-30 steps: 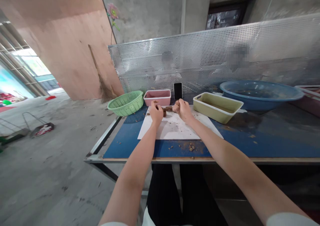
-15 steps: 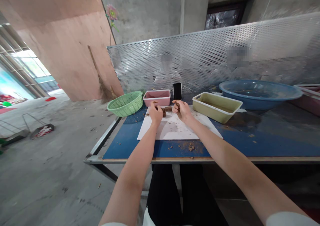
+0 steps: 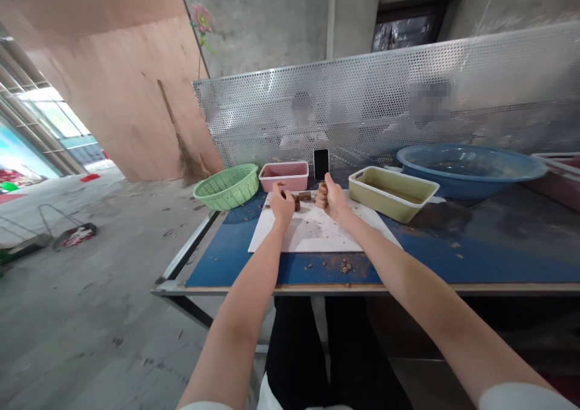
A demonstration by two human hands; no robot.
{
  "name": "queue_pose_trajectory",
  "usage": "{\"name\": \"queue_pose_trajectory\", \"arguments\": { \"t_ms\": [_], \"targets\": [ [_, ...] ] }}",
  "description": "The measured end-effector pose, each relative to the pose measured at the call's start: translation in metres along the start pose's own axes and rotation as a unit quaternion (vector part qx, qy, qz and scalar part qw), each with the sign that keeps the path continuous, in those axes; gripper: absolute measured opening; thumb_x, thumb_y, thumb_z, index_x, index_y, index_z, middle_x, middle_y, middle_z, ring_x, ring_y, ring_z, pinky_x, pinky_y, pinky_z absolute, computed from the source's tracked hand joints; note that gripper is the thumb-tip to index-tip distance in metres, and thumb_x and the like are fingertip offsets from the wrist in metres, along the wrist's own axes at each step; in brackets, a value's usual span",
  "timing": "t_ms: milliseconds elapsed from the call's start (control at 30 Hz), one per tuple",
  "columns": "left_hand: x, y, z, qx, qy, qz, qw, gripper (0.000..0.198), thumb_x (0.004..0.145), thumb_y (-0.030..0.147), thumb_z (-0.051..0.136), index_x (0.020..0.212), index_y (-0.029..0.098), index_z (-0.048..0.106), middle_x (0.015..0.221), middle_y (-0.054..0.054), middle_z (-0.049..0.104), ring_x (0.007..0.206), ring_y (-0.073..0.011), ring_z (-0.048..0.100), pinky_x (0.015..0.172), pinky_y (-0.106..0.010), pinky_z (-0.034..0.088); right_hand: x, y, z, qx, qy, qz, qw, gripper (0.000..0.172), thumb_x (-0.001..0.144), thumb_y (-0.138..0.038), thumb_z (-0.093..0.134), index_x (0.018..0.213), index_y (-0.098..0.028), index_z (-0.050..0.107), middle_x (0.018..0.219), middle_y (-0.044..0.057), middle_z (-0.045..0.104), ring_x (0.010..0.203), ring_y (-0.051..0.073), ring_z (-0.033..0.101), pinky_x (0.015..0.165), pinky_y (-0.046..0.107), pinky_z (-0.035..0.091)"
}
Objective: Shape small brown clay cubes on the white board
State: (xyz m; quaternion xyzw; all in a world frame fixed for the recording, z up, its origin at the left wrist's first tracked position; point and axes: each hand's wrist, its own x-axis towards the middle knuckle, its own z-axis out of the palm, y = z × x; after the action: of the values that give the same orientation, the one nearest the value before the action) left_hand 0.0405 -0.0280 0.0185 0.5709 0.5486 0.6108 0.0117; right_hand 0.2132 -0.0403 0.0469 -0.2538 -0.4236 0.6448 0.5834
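Observation:
My left hand point(image 3: 283, 207) is closed over the far left part of a white board point(image 3: 312, 232), its fingers curled round a dark brown clay-like piece that they mostly hide. Right beside it are short brown clay-like blocks point(image 3: 296, 203); whether the hand touches them I cannot tell. Another brown block point(image 3: 305, 196) lies on the board between my hands. My right hand point(image 3: 334, 198) is a fist with the thumb up. Brown shows at its fingers, and the clay lump inside is mostly covered. Dark crumbs dot the board.
Behind the board stand a pink basket point(image 3: 284, 183) and a phone point(image 3: 321, 164). A green colander point(image 3: 226, 188) is at left. To the right are an olive container point(image 3: 394, 201) and a large blue basin point(image 3: 471, 177). Brown bits point(image 3: 346, 267) lie near the table's front edge.
My right hand has closed more tightly round the brown lump, which showed more before, and its thumb has risen. The left hand has barely moved.

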Motion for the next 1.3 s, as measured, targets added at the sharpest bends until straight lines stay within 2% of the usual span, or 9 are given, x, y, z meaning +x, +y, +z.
{"name": "queue_pose_trajectory", "arguments": {
  "t_ms": [100, 200, 300, 500, 600, 767, 1000, 1200, 1300],
  "targets": [
    [0.0, 0.0, -0.001, 0.001, -0.002, -0.006, 1.0, 0.031, 0.092, 0.017, 0.049, 0.119, 0.02, 0.065, 0.072, -0.003, 0.067, 0.068, -0.0233, 0.063, 0.077, -0.032, 0.046, 0.003, 0.003, -0.001, 0.017, 0.001, -0.005, 1.0, 0.055, 0.103, -0.064, 0.057, 0.069, -0.027, 0.034, 0.049, -0.011, 0.021, 0.041, 0.009, 0.015, 0.039, 0.025, 0.016],
    [0.001, -0.002, 0.0, 0.0, -0.004, -0.006, 1.0, 0.031, 0.093, 0.017, 0.049, 0.119, 0.02, 0.065, 0.071, -0.002, 0.067, 0.068, -0.0235, 0.064, 0.078, -0.032, 0.046, 0.006, 0.005, -0.001, 0.03, 0.015, -0.02, 0.999, 0.037, 0.098, -0.048, 0.066, 0.077, -0.026, 0.043, 0.052, -0.01, 0.034, 0.042, 0.009, 0.024, 0.042, 0.023, 0.024],
    [0.001, -0.003, 0.001, -0.004, -0.001, -0.003, 1.0, 0.031, 0.093, 0.015, 0.048, 0.119, 0.02, 0.065, 0.075, -0.003, 0.069, 0.07, -0.0236, 0.065, 0.078, -0.032, 0.046, 0.008, 0.006, 0.001, 0.033, 0.032, -0.039, 0.998, 0.039, 0.091, -0.042, 0.077, 0.082, -0.026, 0.043, 0.056, -0.009, 0.044, 0.044, 0.008, 0.029, 0.044, 0.021, 0.026],
    [0.001, 0.0, 0.0, -0.014, -0.002, -0.01, 1.0, 0.031, 0.093, 0.014, 0.049, 0.119, 0.02, 0.065, 0.087, -0.007, 0.076, 0.076, -0.0244, 0.068, 0.081, -0.033, 0.048, 0.005, 0.003, -0.001, 0.005, -0.001, -0.025, 1.0, 0.046, 0.093, -0.064, 0.075, 0.084, -0.023, 0.056, 0.053, -0.012, 0.031, 0.042, 0.007, 0.02, 0.04, 0.023, 0.018],
    [0.0, 0.001, 0.0, -0.011, -0.004, -0.015, 1.0, 0.03, 0.094, 0.015, 0.05, 0.119, 0.02, 0.065, 0.083, -0.006, 0.074, 0.074, -0.0246, 0.068, 0.08, -0.033, 0.048, 0.003, 0.003, -0.001, -0.018, -0.009, 0.017, 1.0, 0.05, 0.096, -0.066, 0.069, 0.076, -0.024, 0.051, 0.05, -0.013, 0.022, 0.041, 0.007, 0.014, 0.038, 0.023, 0.015],
    [0.0, 0.001, 0.0, -0.009, -0.007, -0.015, 1.0, 0.03, 0.094, 0.016, 0.05, 0.119, 0.02, 0.065, 0.074, -0.004, 0.071, 0.069, -0.0241, 0.066, 0.078, -0.033, 0.047, -0.003, 0.009, 0.005, -0.077, -0.004, 0.032, 0.996, 0.053, 0.089, -0.059, 0.079, 0.069, -0.027, 0.041, 0.049, -0.013, 0.022, 0.039, 0.005, 0.014, 0.035, 0.022, 0.014],
    [0.0, 0.0, 0.001, -0.001, -0.002, -0.012, 1.0, 0.031, 0.093, 0.015, 0.049, 0.119, 0.02, 0.067, 0.075, -0.004, 0.07, 0.069, -0.0232, 0.065, 0.078, -0.032, 0.046, -0.006, 0.008, 0.011, -0.094, 0.011, -0.039, 0.995, 0.05, 0.089, -0.039, 0.077, 0.068, -0.028, 0.033, 0.051, -0.011, 0.023, 0.04, 0.006, 0.019, 0.036, 0.022, 0.016],
    [0.0, -0.002, 0.001, -0.005, -0.002, -0.014, 1.0, 0.032, 0.093, 0.016, 0.051, 0.12, 0.02, 0.067, 0.073, -0.003, 0.068, 0.068, -0.0231, 0.063, 0.078, -0.032, 0.046, -0.003, 0.006, 0.008, -0.072, 0.047, -0.08, 0.993, 0.045, 0.094, -0.036, 0.07, 0.071, -0.028, 0.033, 0.053, -0.012, 0.021, 0.04, 0.006, 0.019, 0.037, 0.021, 0.018],
    [0.0, -0.002, 0.0, -0.011, -0.003, -0.011, 1.0, 0.031, 0.093, 0.017, 0.05, 0.12, 0.02, 0.066, 0.074, -0.003, 0.069, 0.068, -0.023, 0.063, 0.079, -0.032, 0.046, -0.001, 0.01, 0.006, -0.063, 0.05, -0.085, 0.993, 0.031, 0.092, -0.033, 0.069, 0.074, -0.027, 0.044, 0.053, -0.012, 0.023, 0.041, 0.008, 0.023, 0.038, 0.022, 0.027]
  ]
}}
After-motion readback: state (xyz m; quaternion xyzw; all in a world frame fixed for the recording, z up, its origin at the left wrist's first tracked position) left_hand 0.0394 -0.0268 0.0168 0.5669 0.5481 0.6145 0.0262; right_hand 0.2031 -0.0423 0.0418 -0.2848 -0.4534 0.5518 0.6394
